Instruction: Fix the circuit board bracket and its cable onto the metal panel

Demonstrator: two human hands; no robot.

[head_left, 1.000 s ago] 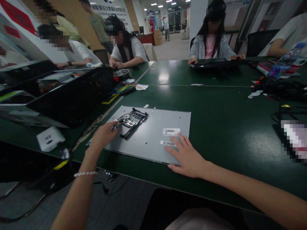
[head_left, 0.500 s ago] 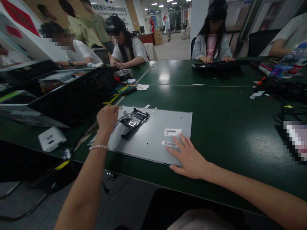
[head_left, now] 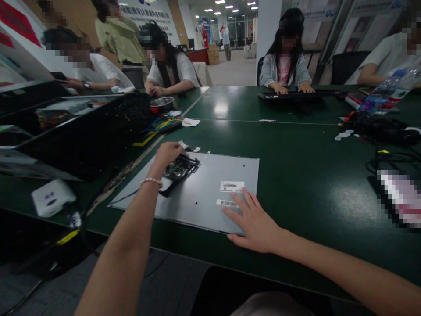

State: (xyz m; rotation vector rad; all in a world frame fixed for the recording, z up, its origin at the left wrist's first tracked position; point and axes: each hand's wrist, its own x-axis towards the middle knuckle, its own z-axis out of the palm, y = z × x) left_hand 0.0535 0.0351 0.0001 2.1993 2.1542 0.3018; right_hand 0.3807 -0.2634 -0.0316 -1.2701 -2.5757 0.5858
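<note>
A flat grey metal panel (head_left: 204, 215) with two white labels lies on the green table near its front edge. My right hand (head_left: 259, 219) rests on the panel's right part, fingers spread, its fingertips at the barcode label (head_left: 226, 203). Over the panel's far left part, my left hand (head_left: 168, 154) is closed in a pinch; what its fingertips hold, if anything, I cannot make out. Just beside and below that hand sits a black-framed part with a green circuit board (head_left: 179, 169), partly hidden by the hand and wrist. A thin cable (head_left: 126, 196) runs across the panel's left end.
An open black computer case (head_left: 92, 127) stands at the left, with a white box-like device (head_left: 52, 197) in front. Colored wires (head_left: 166, 125) and paper scraps (head_left: 190, 122) lie beyond the panel. Black cables (head_left: 384, 127) and a bottle (head_left: 391, 90) are at right. Several people sit around.
My left hand has moved right and inward from the panel's far left corner to the black-framed part. Green board now shows there instead of bright metal. My right hand stays on the panel.
</note>
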